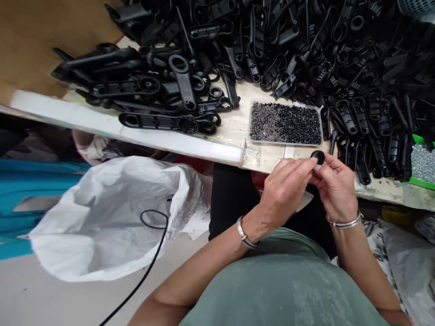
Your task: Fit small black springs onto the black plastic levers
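Note:
Both of my hands meet at the table's front edge around a small round black plastic part [317,157]. My left hand [285,188] pinches it from the left with thumb and fingertips. From the other side my right hand [335,183] grips the same part, its fingers curled beneath and behind. Most of the part's underside is hidden by the fingers. Just beyond my hands lies a clear plastic box [252,122] filled with tiny black and grey pieces. To the right of my right hand, long black plastic handles [363,174] lie in rows.
Black plastic parts [258,31] pile up across the back of the table [234,122]. More handles [152,122] lie at left. A green tray [421,182] of small metal pieces stands far right. Below left, a large white sack [112,217] gapes, with a black cable [149,267] across it.

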Demonstrator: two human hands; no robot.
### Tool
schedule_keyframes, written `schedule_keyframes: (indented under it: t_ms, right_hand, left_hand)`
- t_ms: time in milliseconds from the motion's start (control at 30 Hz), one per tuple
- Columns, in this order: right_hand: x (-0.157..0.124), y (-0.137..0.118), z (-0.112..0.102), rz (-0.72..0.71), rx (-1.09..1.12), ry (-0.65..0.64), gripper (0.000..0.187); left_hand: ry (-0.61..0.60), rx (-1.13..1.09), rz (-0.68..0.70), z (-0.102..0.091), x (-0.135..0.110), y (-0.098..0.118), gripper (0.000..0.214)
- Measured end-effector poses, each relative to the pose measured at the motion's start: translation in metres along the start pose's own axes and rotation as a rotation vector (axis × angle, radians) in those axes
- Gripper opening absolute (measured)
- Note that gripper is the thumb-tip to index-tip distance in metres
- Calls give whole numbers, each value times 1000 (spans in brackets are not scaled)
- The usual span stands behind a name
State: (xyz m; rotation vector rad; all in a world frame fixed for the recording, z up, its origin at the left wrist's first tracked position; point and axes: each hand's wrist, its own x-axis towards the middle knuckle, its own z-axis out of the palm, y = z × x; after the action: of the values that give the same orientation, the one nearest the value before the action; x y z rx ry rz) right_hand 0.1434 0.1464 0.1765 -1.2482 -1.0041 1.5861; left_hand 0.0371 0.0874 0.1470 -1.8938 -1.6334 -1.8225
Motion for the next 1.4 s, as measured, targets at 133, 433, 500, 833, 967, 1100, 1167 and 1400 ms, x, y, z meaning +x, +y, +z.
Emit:
schedule_keyframes:
  t_ms: [133, 433, 500, 833, 967, 1100, 1167, 1400]
  right_hand:
    - [-2, 0, 4, 9, 8, 3, 38]
    - [-4, -3, 3, 36, 99, -144, 30]
    - [-4, -3, 5, 52, 105, -198, 29]
    - [45, -59, -32, -340, -574, -151, 53]
    - [98, -110, -50, -734, -1173, 91, 50]
    - [130, -131, -49, -845, -1620, 148, 46]
    - [137, -128, -48, -854, -1749, 172, 43]
    - [142, -113, -64, -970, -1889, 261, 28]
  left_hand:
    - [7, 24, -26, -1, -1, 1, 24]
    - [21, 28, 14, -1, -2, 3, 30]
    - [31, 32, 1, 0, -2, 3, 31]
    - [-134, -49, -15, -7, 6, -7, 43]
    - [-76, 8, -44, -11, 7, -13, 25]
    - [-20, 23, -16, -15, 10, -14, 22]
    - [-4, 47, -7, -21, 13, -17, 18]
    - [29, 470, -52, -73, 22, -56, 15]
